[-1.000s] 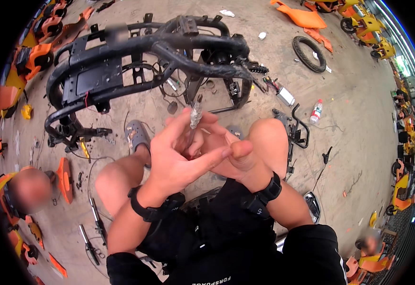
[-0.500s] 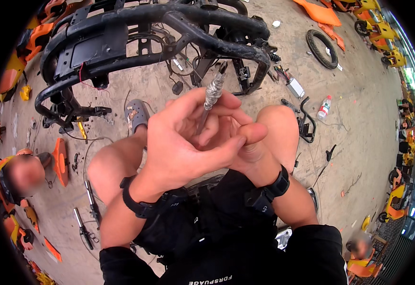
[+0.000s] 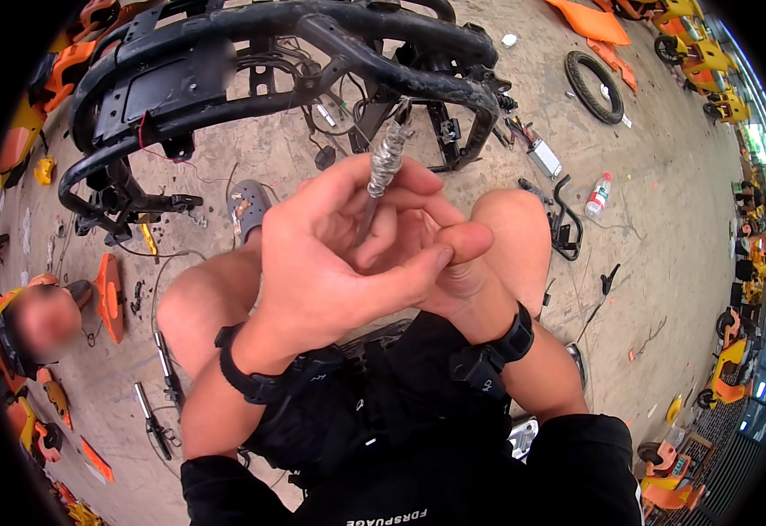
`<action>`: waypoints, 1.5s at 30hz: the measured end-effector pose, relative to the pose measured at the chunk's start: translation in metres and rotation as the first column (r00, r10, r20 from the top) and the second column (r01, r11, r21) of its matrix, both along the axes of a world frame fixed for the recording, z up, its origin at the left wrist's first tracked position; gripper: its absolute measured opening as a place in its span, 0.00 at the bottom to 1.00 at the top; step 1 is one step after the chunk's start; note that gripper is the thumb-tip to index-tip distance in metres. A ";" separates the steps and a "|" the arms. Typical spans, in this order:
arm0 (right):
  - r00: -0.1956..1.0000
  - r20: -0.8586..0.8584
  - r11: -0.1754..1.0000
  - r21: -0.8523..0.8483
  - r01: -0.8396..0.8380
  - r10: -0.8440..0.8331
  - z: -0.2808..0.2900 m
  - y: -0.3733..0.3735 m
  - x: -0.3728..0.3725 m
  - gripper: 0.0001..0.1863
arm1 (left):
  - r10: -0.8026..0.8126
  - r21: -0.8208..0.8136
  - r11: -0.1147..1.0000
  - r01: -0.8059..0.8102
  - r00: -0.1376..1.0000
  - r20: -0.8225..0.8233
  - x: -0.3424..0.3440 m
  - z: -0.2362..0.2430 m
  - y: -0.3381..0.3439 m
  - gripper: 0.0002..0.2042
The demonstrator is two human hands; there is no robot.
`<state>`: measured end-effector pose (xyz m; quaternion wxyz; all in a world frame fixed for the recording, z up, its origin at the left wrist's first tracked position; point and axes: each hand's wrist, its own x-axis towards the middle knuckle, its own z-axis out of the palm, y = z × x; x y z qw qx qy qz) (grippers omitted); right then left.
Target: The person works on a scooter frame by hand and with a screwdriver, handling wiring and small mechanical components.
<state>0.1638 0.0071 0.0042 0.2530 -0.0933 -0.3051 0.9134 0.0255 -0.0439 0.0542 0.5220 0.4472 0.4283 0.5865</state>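
Observation:
My left hand (image 3: 330,263) and my right hand (image 3: 453,263) are clasped together in front of my knees, both around a thin wire bundle wrapped in grey tape (image 3: 385,158). The bundle stands up out of my fingers and leads up to the black tubular vehicle frame (image 3: 225,53) lying on the concrete in front of me. My left palm covers most of the right hand; only the right thumb and heel show. Both wrists wear black bands. I sit with bare knees spread, in black shorts.
Orange body panels (image 3: 106,298) lie at the left and far right. A black tyre (image 3: 595,86), a plastic bottle (image 3: 598,195), a small metal box (image 3: 545,159) and loose black brackets (image 3: 567,228) lie to the right. Another person (image 3: 36,324) is at the left edge.
My clasped hands have risen closer to the camera, and the taped wire bundle now stands longer above my fingers. The view has shifted nearer to the black frame.

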 end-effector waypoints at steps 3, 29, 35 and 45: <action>1.000 -0.001 1.000 -0.002 -0.002 0.002 -0.004 0.001 0.001 0.61 | 0.027 -0.007 1.000 -0.027 1.000 0.012 0.003 0.000 0.000 0.24; 0.998 0.063 0.999 -0.031 0.013 -0.011 -0.001 -0.001 -0.003 0.59 | -0.045 0.031 0.999 0.044 0.999 0.006 -0.005 -0.003 0.000 0.22; 0.999 0.034 0.999 -0.046 0.010 -0.009 0.000 -0.002 -0.003 0.57 | -0.042 0.048 0.998 0.041 0.999 0.008 -0.005 -0.004 0.000 0.22; 0.994 -0.104 0.997 -0.067 -0.046 0.039 -0.014 0.000 0.001 0.52 | -0.040 0.052 0.998 0.040 0.999 0.010 -0.006 -0.004 0.000 0.22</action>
